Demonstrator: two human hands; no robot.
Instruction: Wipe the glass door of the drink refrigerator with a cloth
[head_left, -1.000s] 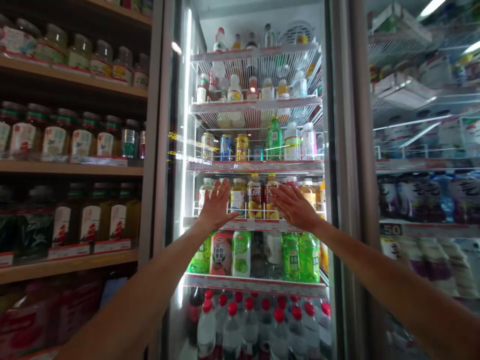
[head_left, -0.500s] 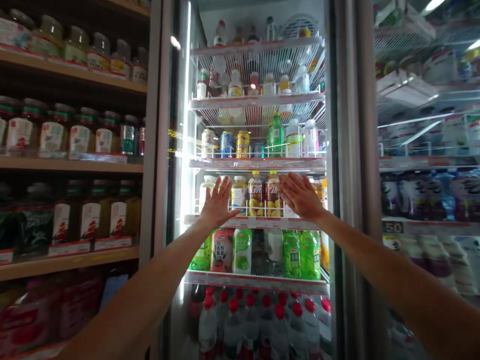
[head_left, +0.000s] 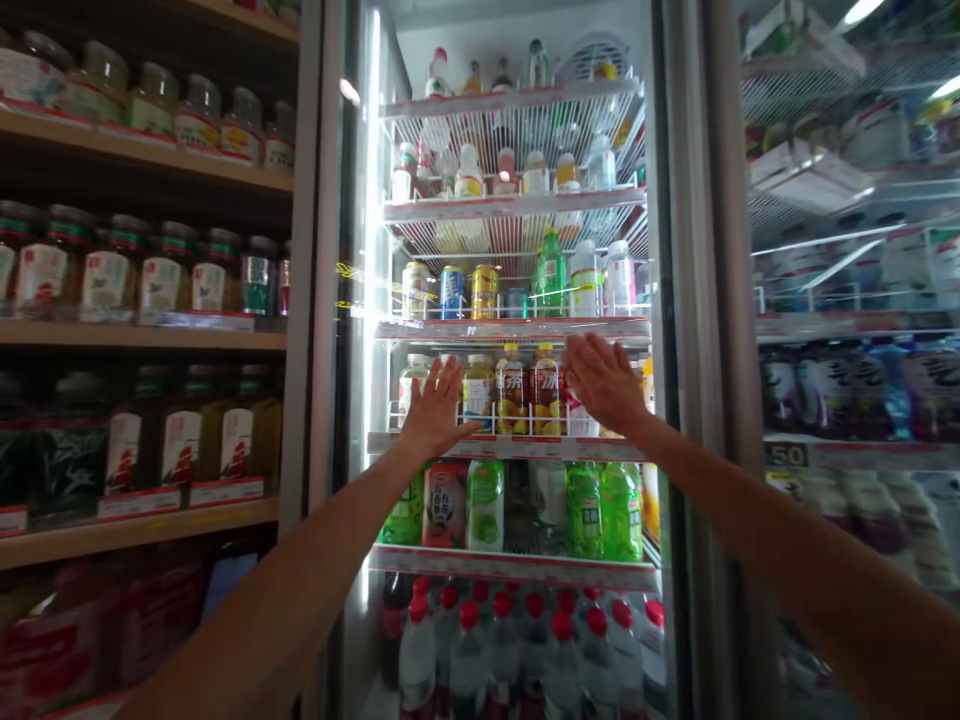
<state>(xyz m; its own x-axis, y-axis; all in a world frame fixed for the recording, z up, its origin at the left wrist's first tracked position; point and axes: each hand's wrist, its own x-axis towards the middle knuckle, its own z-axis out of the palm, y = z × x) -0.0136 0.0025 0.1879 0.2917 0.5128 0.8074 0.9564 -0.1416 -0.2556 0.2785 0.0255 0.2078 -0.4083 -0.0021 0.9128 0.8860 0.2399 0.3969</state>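
Observation:
Both arms reach forward before a tall lit drinks cooler. My left hand [head_left: 435, 408] is raised with its fingers spread, holding nothing, in front of the fourth shelf's left part. My right hand [head_left: 606, 388] is also raised and empty, fingers stretched out, a little higher on the right. Between the hands stand two dark bottles with yellow caps, the left one [head_left: 511, 390] and the right one [head_left: 545, 390]. A pale-capped bottle [head_left: 478, 385] is just right of my left hand. Whether either hand touches the cooler's glass, I cannot tell.
Green bottles [head_left: 585, 510] stand on the shelf below, above red-capped bottles [head_left: 469, 650]. Cans [head_left: 451, 290] and a green bottle [head_left: 551, 275] are one shelf up. Wooden shelves with jars [head_left: 201, 110] line the left. A metal door frame [head_left: 705, 300] separates another cooler on the right.
My right hand has shifted slightly right, showing more of the right yellow-capped bottle and a pink-labelled item. My left hand is almost unmoved. The view has shifted slightly.

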